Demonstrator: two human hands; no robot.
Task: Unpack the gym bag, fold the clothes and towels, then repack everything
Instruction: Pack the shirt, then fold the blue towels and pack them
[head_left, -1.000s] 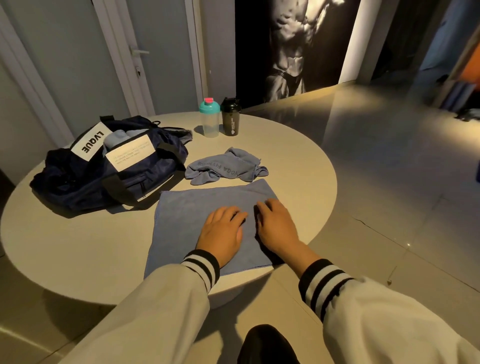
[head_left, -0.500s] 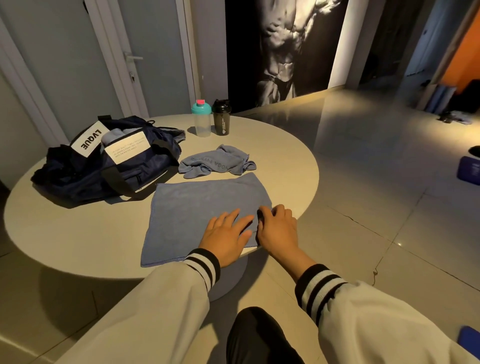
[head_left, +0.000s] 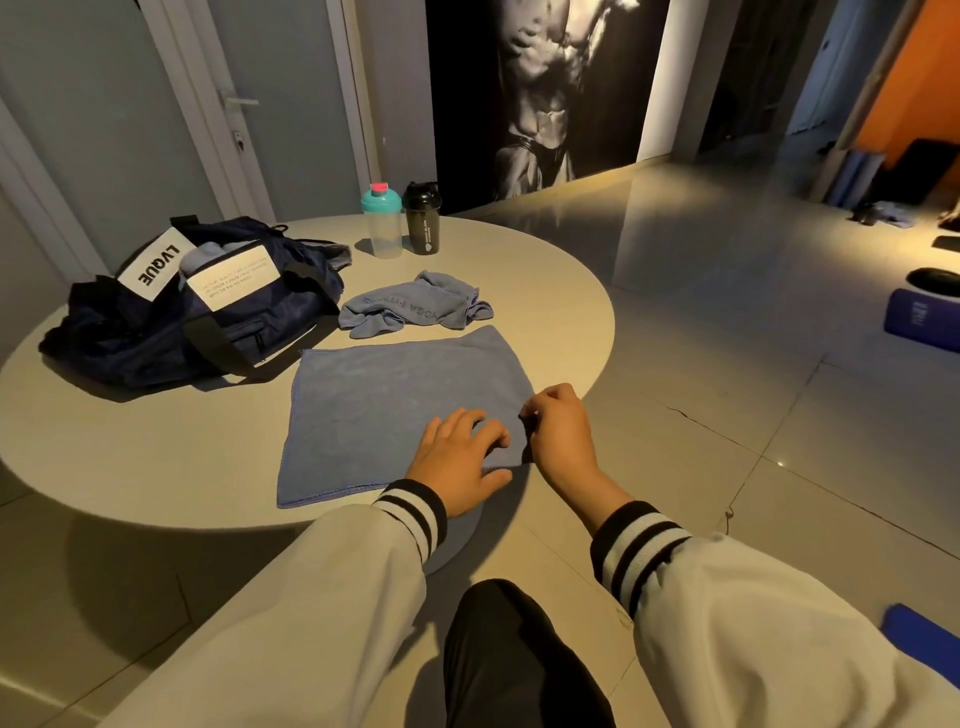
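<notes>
Towel (head_left: 395, 405): spread flat, just beside gym bag (head_left: 208, 322). Pinned by left hand (head_left: 457, 457), fingers splayed and pressing; pinched at edge farthest from gym bag by right hand (head_left: 558, 431), fingers curled. Judged folding step in hand. Next move: lift pinched edge, carry toward gym bag, align edges.

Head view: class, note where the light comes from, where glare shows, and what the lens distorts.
Head view: warm light comes from the right, as the bottles cast shadows leftward on the table; head view: glare streaks the glossy floor; head view: the wide-angle lens slants the door frame; head view: the towel looks sharp.
</notes>
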